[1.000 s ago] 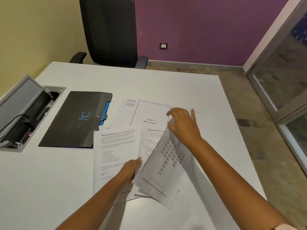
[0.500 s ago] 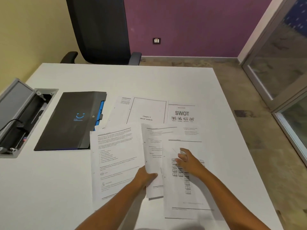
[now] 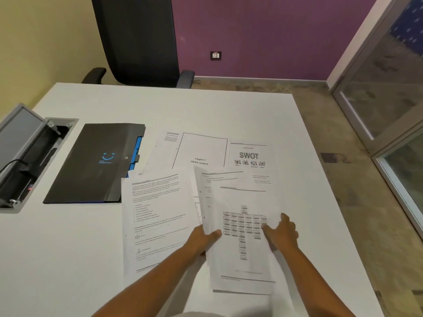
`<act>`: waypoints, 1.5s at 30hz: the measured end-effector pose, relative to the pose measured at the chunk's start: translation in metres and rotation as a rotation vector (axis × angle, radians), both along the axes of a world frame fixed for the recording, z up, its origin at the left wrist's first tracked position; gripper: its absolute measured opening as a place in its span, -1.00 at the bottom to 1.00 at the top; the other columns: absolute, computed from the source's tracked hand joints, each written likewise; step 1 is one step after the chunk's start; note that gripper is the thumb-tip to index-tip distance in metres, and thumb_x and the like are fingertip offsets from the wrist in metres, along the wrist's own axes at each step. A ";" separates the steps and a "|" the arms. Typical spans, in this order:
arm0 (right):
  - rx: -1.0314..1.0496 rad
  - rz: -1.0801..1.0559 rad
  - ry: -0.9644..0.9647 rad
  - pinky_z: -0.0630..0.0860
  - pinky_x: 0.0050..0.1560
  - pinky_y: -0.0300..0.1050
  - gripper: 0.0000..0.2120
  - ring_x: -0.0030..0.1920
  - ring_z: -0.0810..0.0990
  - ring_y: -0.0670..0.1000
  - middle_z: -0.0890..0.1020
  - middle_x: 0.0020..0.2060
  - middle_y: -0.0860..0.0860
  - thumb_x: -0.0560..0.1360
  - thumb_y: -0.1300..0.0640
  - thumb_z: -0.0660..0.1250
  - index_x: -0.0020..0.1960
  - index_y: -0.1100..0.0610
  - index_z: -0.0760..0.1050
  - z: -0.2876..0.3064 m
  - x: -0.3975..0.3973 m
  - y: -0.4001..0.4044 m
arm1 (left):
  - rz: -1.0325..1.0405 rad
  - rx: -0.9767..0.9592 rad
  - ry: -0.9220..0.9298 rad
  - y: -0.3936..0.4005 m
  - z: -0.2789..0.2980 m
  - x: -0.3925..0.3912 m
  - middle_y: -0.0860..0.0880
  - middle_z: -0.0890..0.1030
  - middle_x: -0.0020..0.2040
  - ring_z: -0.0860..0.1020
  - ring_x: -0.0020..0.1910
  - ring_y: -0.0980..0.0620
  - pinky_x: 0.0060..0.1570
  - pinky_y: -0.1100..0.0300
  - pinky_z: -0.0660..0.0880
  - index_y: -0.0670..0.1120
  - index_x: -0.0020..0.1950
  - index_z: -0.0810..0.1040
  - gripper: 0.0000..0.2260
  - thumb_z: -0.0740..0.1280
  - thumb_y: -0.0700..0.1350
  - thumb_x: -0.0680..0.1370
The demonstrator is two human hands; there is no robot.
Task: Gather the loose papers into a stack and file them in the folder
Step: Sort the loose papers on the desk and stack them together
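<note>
A person leans over a white surface, both bare arms reaching forward into a spread of printed papers. The gathering looks only just begun. A small stack is forming near the front edge, its top sheet showing a chart of small boxes. The left hand pinches the stack's left edge, thumb on top and fingers tucked out of sight beneath, so this grip is clamped on the paper. The right hand lies flat and open on the right side of the top sheet, fingers spread, pressing down and holding nothing.

Several pages are still loose. A dense text page lies just left of the stack, partly tucked under it. Farther from the person sit a framed title page reading "Chapter 4 SWOT Analysis", a page headed "SWOT" to its right, and another sheet showing from under the title page's left side. All are beyond both hands.

The black folder, with a blue smile mark and blue tabs along its right edge, lies shut to the left, well apart from both hands. Its corner touches the text page. Nothing looks filed yet; collecting, squaring and filing all remain.
</note>
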State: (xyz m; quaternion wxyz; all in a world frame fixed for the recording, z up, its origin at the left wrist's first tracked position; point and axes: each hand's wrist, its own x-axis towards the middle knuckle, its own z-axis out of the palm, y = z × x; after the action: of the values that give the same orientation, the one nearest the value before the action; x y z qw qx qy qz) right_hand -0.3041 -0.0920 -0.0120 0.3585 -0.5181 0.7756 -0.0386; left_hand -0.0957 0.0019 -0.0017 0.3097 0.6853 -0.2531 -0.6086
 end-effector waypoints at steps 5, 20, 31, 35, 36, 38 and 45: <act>-0.081 -0.035 -0.357 0.33 0.14 -0.19 -0.42 0.32 0.43 0.11 0.43 0.36 0.12 0.49 0.16 0.34 0.44 0.16 0.19 0.009 0.013 -0.004 | -0.075 -0.061 -0.191 -0.009 0.014 -0.001 -0.19 0.52 0.28 0.50 0.25 -0.16 0.24 0.08 0.43 -0.20 0.33 0.42 -0.64 0.28 -0.21 0.54; -0.493 0.004 -0.972 0.52 -0.21 -0.47 -0.79 -0.14 0.65 -0.28 0.69 -0.19 -0.29 0.39 0.11 0.42 0.00 -0.05 0.52 0.122 0.040 -0.016 | 0.223 -0.488 -0.200 -0.011 0.090 0.058 0.21 0.61 -0.16 0.60 -0.21 0.32 -0.28 0.47 0.51 0.14 -0.03 0.52 -0.79 0.38 -0.17 0.47; -0.572 0.120 -1.066 0.48 -0.06 -0.47 -0.74 -0.07 0.60 -0.28 0.68 -0.19 -0.24 0.40 0.27 0.42 -0.18 -0.12 0.62 0.132 0.059 -0.011 | 0.291 -0.578 -0.169 -0.017 0.108 0.057 0.21 0.64 -0.18 0.61 -0.17 0.25 -0.17 0.37 0.53 0.14 -0.09 0.56 -0.79 0.37 -0.20 0.48; -0.662 0.148 -1.106 0.50 -0.03 -0.41 -0.84 -0.07 0.60 -0.24 0.67 -0.20 -0.24 0.38 0.13 0.44 -0.18 -0.14 0.63 0.156 0.063 -0.011 | 0.332 -0.692 -0.143 -0.019 0.127 0.054 0.27 0.68 -0.24 0.63 -0.18 0.29 -0.26 0.41 0.56 0.16 -0.09 0.55 -0.81 0.35 -0.17 0.48; -0.687 0.159 -1.121 0.50 -0.02 -0.41 -0.84 -0.08 0.60 -0.24 0.67 -0.20 -0.24 0.37 0.14 0.45 -0.17 -0.14 0.63 0.163 0.064 -0.011 | 0.348 -0.716 -0.138 -0.019 0.132 0.053 0.26 0.68 -0.23 0.63 -0.18 0.29 -0.25 0.41 0.56 0.16 -0.09 0.55 -0.81 0.35 -0.17 0.48; -0.733 0.179 -1.146 0.50 -0.02 -0.41 -0.82 -0.10 0.60 -0.25 0.67 -0.22 -0.24 0.37 0.16 0.42 -0.18 -0.13 0.63 0.174 0.066 -0.010 | 0.390 -0.749 -0.138 -0.019 0.139 0.052 0.23 0.68 -0.23 0.63 -0.18 0.28 -0.25 0.41 0.56 0.15 -0.09 0.56 -0.80 0.35 -0.18 0.48; -0.792 0.190 -1.252 0.55 0.03 -0.28 -0.81 -0.11 0.61 -0.20 0.67 -0.22 -0.22 0.37 0.18 0.40 -0.18 -0.13 0.63 0.195 0.069 -0.001 | 0.413 -0.851 -0.128 -0.020 0.161 0.045 0.30 0.67 -0.23 0.62 -0.21 0.30 -0.29 0.44 0.53 0.25 -0.19 0.60 -0.82 0.38 -0.08 0.42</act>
State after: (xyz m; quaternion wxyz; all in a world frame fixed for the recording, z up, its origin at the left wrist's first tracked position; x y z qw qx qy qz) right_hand -0.2350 -0.0930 0.1831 0.5216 -0.5544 0.3063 -0.5717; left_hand -0.0511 -0.0180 0.1589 0.6610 0.5698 -0.3569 -0.3332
